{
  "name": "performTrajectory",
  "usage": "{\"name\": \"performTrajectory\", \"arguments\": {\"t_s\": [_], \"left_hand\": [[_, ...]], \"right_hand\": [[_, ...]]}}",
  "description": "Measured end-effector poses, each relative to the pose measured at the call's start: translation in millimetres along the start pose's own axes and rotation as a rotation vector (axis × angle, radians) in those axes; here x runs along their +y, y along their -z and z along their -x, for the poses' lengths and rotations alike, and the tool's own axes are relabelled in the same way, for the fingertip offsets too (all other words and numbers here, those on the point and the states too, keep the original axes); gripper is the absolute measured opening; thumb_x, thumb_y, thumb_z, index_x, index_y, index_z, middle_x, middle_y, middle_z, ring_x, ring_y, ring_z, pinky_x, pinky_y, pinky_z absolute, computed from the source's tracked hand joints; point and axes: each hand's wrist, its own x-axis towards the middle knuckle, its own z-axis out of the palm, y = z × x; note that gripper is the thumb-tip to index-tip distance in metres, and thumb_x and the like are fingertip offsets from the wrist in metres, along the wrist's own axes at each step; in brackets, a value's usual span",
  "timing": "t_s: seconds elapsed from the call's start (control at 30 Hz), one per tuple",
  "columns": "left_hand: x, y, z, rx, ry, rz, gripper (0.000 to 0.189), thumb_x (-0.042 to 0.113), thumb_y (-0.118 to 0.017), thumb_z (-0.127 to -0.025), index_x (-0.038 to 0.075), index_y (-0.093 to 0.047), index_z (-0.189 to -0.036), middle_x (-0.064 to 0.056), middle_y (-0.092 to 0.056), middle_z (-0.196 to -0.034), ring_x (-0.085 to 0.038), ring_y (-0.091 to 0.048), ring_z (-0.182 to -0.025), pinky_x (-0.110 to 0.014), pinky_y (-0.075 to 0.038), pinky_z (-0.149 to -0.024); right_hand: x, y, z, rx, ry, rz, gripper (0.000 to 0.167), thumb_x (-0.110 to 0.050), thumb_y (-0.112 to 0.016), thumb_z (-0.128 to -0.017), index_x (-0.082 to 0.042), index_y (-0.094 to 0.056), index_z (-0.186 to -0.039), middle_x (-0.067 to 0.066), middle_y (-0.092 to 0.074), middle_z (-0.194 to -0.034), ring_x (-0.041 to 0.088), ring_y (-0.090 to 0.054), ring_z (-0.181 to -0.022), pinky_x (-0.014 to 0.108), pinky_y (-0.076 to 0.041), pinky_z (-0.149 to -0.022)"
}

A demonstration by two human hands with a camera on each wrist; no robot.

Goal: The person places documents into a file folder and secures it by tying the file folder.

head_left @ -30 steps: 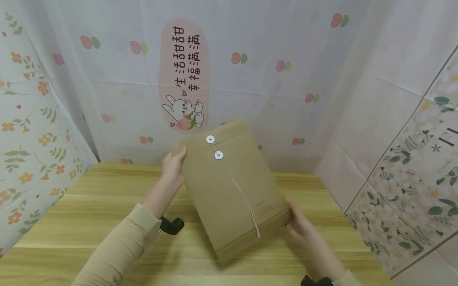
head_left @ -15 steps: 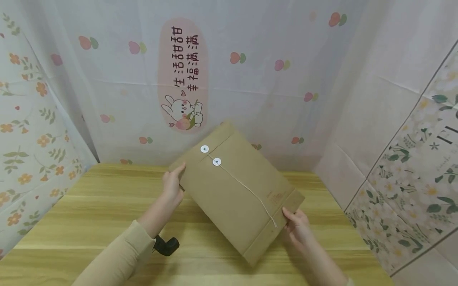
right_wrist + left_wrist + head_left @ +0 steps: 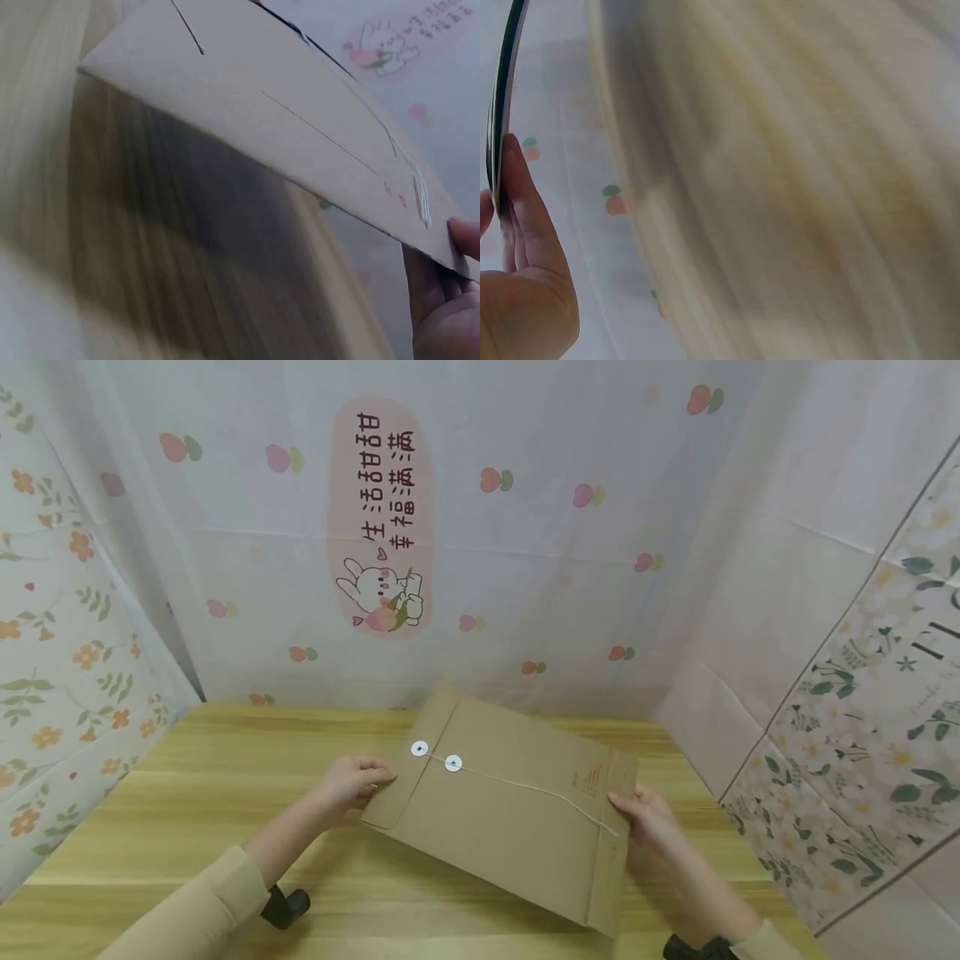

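A brown kraft-paper document envelope [image 3: 510,810] is held over the table, its front face up and tilted. Two white button discs [image 3: 453,763] sit by the flap at its left end, and a thin string [image 3: 551,792] trails from them toward the right end. My left hand [image 3: 352,787] pinches the flap end at the left edge, thumb on top. At the opposite end my right hand [image 3: 651,820] pinches the right edge, its thumb on the face near the string's tip. The left wrist view shows the envelope [image 3: 499,112] nearly edge-on between thumb and fingers.
A wood-grain table [image 3: 225,810] lies beneath the envelope. Behind it hangs a white fruit-print curtain [image 3: 570,610], with floral cloths at the left [image 3: 82,610] and right [image 3: 847,735]. Black wrist mounts [image 3: 285,907] are on both forearms.
The envelope has turned counter-clockwise in the head view, its flap end swinging down and left. My left hand has lowered with it; the right hand has moved slightly right, and both kept hold.
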Motion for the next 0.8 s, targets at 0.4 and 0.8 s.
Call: {"name": "performTrajectory", "arguments": {"t_s": [0.4, 0.8], "left_hand": [[-24.0, -7.7, 13.5, -0.22, 0.032, -0.169, 0.019, 0.016, -0.065, -0.088, -0.003, -0.065, -0.086, -0.008, -0.064, -0.068, -0.015, -0.062, -0.053, -0.028, -0.054, -0.05], [-36.4, -25.1, 19.6, -0.317, 0.029, -0.315, 0.023, 0.014, -0.063, -0.089, -0.003, -0.063, -0.074, -0.013, -0.066, -0.064, -0.02, -0.066, -0.052, -0.029, -0.054, -0.048]], "right_hand": [[-1.9, 22.0, -25.1, -0.085, -0.054, 0.282, 0.044, -0.013, -0.056, -0.097, 0.018, -0.043, -0.126, 0.004, -0.068, -0.096, 0.015, -0.065, -0.085, 0.032, -0.055, -0.077], [8.0, 34.3, -51.8, -0.041, -0.097, 0.659, 0.023, -0.018, -0.066, -0.091, -0.003, -0.056, -0.076, -0.003, -0.052, -0.062, 0.01, -0.048, -0.057, 0.024, -0.044, -0.051]]}}
